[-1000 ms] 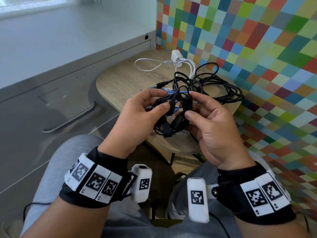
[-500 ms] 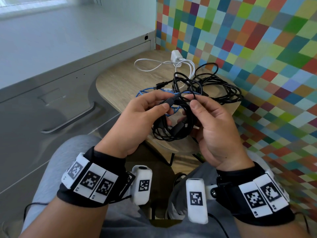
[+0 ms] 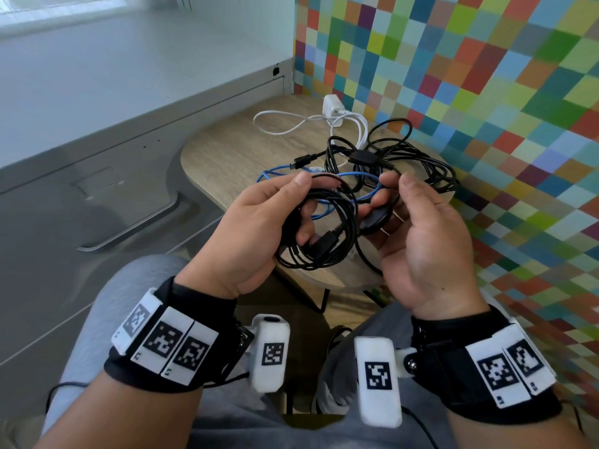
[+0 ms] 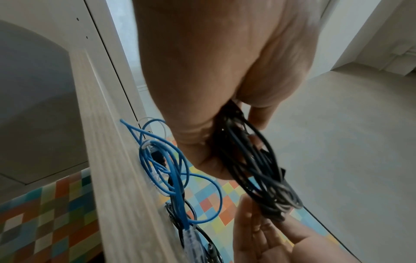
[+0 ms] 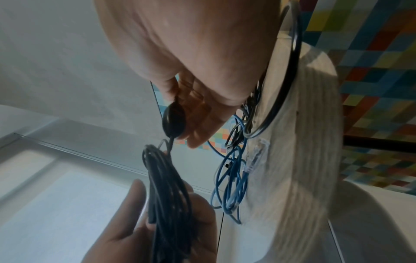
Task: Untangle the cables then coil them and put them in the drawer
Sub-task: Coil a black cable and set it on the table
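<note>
My left hand [image 3: 291, 202] grips a coil of black cable [image 3: 327, 254] above the near edge of the round wooden table [image 3: 227, 150]; its USB plug [image 3: 324, 243] lies across the loops. My right hand [image 3: 393, 196] holds the round black puck [image 3: 376, 220] at that cable's other end, fingers curled under it. In the left wrist view the black coil [image 4: 258, 174] hangs from my left hand's fingers [image 4: 258, 117]. In the right wrist view the puck [image 5: 173, 122] sits against my right hand's fingers [image 5: 198, 124]. A blue cable [image 3: 275, 175], a black tangle [image 3: 418, 163] and a white charger with cable [image 3: 332, 106] lie on the table.
A grey cabinet with a drawer handle [image 3: 129, 234] stands to the left of the table. A wall of coloured squares [image 3: 486, 92] runs close along the right. My knees in grey trousers [image 3: 136, 286] are under the near table edge.
My hands have drawn apart. The right hand left the plug it pinched with the left and now holds the puck; the coil hangs wider from the left hand.
</note>
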Tool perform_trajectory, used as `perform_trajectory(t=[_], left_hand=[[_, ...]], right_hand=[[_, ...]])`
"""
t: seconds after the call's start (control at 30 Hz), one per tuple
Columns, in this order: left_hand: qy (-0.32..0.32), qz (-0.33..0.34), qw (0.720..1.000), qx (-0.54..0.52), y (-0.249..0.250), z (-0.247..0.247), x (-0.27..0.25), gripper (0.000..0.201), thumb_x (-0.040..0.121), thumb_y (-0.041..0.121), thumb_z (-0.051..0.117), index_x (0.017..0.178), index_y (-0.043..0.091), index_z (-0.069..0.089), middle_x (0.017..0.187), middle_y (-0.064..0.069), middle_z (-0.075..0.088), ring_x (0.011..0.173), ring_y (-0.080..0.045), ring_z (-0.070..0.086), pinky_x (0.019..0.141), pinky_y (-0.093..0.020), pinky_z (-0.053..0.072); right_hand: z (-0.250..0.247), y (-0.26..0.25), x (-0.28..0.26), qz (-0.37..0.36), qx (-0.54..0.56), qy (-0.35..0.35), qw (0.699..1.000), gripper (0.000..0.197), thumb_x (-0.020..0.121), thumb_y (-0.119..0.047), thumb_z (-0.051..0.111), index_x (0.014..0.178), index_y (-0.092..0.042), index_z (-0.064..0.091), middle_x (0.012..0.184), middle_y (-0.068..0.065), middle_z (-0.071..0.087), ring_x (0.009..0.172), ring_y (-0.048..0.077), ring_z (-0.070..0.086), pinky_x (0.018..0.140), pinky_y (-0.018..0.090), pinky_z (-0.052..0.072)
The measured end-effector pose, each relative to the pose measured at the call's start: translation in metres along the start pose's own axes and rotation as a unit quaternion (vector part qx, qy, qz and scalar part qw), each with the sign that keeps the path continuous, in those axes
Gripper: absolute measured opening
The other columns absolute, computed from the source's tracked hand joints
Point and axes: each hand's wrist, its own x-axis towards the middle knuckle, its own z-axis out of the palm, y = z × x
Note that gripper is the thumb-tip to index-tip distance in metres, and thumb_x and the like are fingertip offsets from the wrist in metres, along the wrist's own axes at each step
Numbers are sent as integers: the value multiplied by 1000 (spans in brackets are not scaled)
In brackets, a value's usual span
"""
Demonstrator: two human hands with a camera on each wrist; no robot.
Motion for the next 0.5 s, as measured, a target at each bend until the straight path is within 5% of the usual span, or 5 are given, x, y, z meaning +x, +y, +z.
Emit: perform_trajectory(t=[0.23,0.4,0.5], left_hand=[[-10,26,1000,-7,0,-5,-1,36,104,10,42,133,9,64,79,-8,56,66,-22,53,71,-34,48],[-23,42,999,-5,-1,-4,0,33,106,5,41,122,8,69,87,-7,62,69,-18,57,74,-30,51],[-25,51,998,-4,-2,-4,0,29,102,8,48,118,9,72,88,-7,62,66,-14,51,72,-30,48]], right_hand=[[1,-1,0,-1,-46,6,999,22,107,-10,51,114,-11,71,81,4,72,72,15,70,65,29,58],[6,1,-7,44,-35,-91,994,36,97,-16,56,131,-7,61,106,17,76,93,28,75,75,38,61],[7,4,-10,44,-32,-156,986,46,88,-7,64,134,-8,57,102,14,77,94,23,74,79,34,60]])
